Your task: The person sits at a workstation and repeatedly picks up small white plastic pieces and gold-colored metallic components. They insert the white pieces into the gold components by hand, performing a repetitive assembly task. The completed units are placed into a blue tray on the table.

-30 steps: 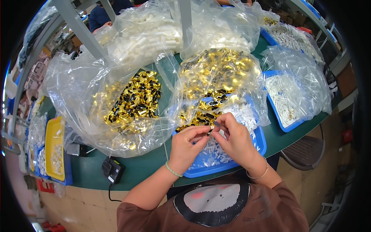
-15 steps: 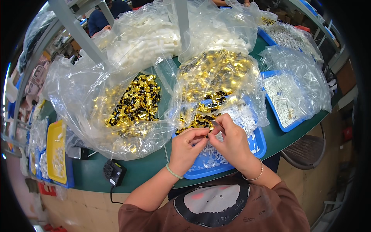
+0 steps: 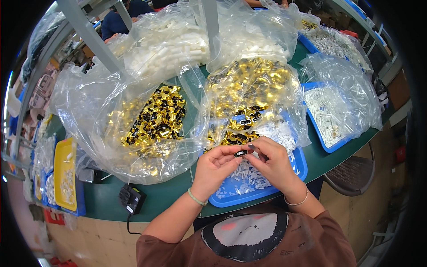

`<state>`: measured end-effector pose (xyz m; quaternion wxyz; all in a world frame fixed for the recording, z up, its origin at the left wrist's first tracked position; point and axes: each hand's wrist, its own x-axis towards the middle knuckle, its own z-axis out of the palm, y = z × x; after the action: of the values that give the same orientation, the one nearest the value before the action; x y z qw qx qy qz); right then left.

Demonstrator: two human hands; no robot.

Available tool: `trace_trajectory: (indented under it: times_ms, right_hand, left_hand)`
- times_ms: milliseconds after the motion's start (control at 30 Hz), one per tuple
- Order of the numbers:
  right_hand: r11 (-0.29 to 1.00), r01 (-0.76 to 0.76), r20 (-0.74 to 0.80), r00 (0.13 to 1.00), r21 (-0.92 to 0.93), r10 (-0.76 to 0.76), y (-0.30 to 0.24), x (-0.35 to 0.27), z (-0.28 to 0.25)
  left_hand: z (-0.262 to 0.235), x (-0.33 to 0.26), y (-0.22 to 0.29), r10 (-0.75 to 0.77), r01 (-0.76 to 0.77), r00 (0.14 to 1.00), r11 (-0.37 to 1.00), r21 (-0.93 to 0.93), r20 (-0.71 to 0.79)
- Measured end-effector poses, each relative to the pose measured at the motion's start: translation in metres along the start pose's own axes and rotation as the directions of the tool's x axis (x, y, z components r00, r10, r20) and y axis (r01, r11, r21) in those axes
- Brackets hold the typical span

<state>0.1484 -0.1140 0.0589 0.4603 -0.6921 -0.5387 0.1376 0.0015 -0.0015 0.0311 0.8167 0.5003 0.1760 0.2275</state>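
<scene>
My left hand (image 3: 215, 169) pinches a small black oval part (image 3: 240, 153) between thumb and fingertips, its black face turned up with a white piece showing in the middle. My right hand (image 3: 275, 163) is closed with its fingertips at the part's right end. A thin dark grey tool (image 3: 251, 147) sticks out from between its fingers; the rest of it is hidden. Both hands are over a blue tray (image 3: 249, 198) of small white and clear pieces. Just beyond, gold and black parts (image 3: 240, 137) spill from a clear plastic bag.
Another clear bag (image 3: 106, 100) of gold and black parts lies to the left. Bags of white tubes (image 3: 173, 46) stand behind. A blue tray (image 3: 328, 148) of clear pieces is at right. Far left are a yellow tray (image 3: 65, 178) and a black adapter (image 3: 131, 198). Grey posts (image 3: 89, 35) rise behind.
The black oval part has turned so its face with the white piece now shows between my hands. My left hand has shifted slightly, and my right hand has moved a little down and right.
</scene>
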Motion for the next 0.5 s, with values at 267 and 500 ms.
trace_trajectory:
  times_ms: [267,500]
  right_hand:
    - [0.976,0.211,0.017,0.977,-0.051,-0.21,0.004,-0.001,0.006]
    - [0.974,0.224,0.043,0.974,-0.047,-0.222,0.008,-0.002,0.005]
  left_hand:
    - [-0.014,0.003,-0.008,-0.066,0.068,0.998,0.994,-0.091,0.021]
    - [-0.011,0.002,-0.014,-0.023,0.022,0.999,0.999,0.032,0.029]
